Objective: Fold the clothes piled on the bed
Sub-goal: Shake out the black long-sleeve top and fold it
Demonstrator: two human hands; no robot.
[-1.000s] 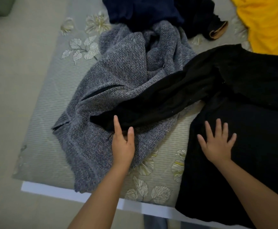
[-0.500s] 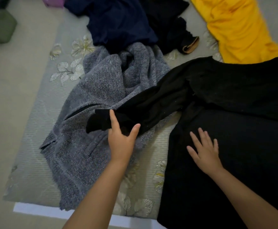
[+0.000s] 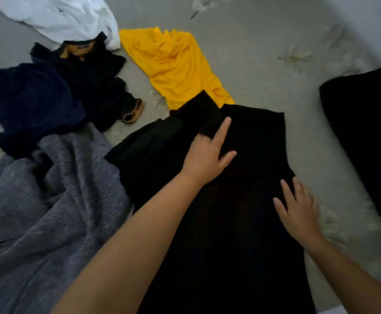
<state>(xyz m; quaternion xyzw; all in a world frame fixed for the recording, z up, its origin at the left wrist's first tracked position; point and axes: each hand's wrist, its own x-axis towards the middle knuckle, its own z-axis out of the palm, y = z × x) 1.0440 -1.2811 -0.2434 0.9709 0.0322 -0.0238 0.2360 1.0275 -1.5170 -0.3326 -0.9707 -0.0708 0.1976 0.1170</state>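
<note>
A black long-sleeved garment (image 3: 241, 223) lies spread on the bed in front of me. Its left sleeve (image 3: 198, 118) is folded across the garment's upper body. My left hand (image 3: 207, 152) holds the sleeve's end there, index finger and thumb stretched out, the other fingers hidden under the cloth. My right hand (image 3: 298, 209) rests flat on the garment's right edge with fingers spread.
A grey knit garment (image 3: 49, 200) lies at the left, partly under the black one. Behind it are a navy garment (image 3: 33, 105), a black piece with tan lining (image 3: 98, 71), a yellow garment (image 3: 176, 64) and a white one (image 3: 60, 17). More black cloth (image 3: 366, 123) lies at the right on the floral sheet (image 3: 275, 41).
My left hand has carried the black sleeve off the grey knit and rightward onto the garment's body. My right hand slid to the garment's right edge. The view has swung right.
</note>
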